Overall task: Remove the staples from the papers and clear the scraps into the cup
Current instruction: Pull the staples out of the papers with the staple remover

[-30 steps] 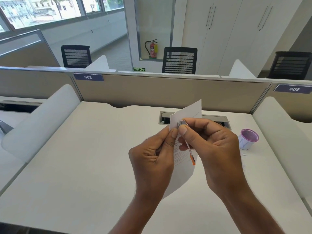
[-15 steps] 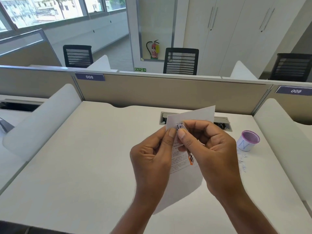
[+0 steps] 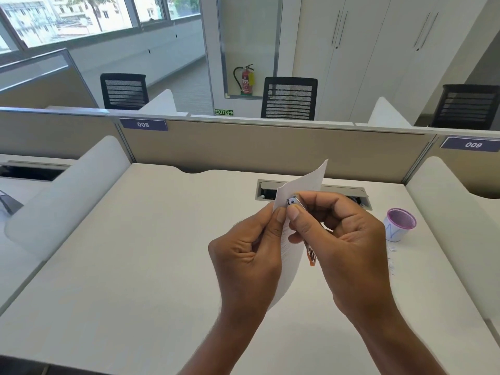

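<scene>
While the left-hand grip (image 3: 243, 255) pinches a curled white paper sheet (image 3: 300, 182), the right-hand grip (image 3: 349, 247) clasps a slim metal, orange-ended tool (image 3: 294, 202).

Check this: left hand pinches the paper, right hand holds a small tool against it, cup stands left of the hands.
Wrong side. The head view shows the cup standing right of the hands; the left hand does pinch the paper and the right hand holds the tool against it.
</scene>
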